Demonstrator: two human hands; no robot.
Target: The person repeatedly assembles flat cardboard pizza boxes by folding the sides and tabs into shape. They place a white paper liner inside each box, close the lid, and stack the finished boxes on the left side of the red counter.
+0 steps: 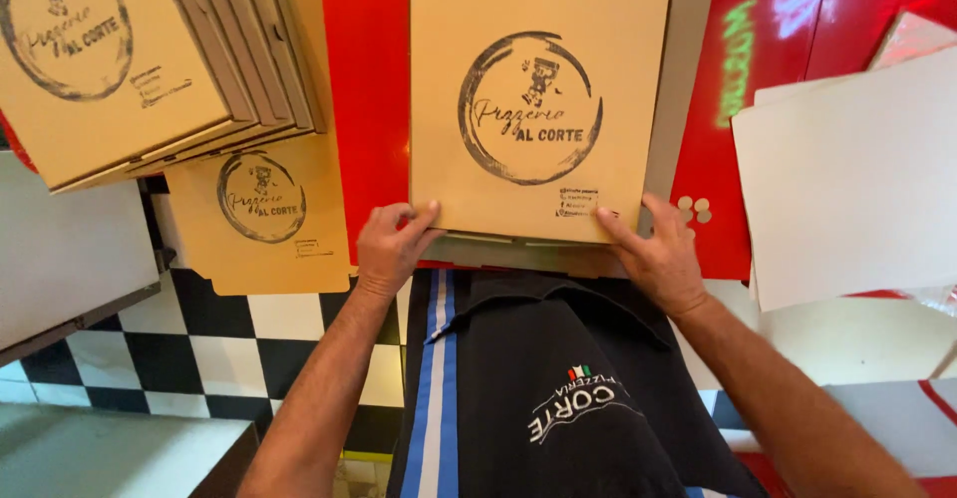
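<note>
Both hands on one closed pizza box, brown cardboard with a round dark stamp, lying flat on the red desk. Left hand grips the box's near left corner, fingers curled over the edge; right hand grips the near right corner, fingers spread on the lid. Stack of same boxes far left, tilted, one more box below it. White sheets at right. Checkered floor below.

box stack: cut by top-left edge | white sheets: cut right
</note>
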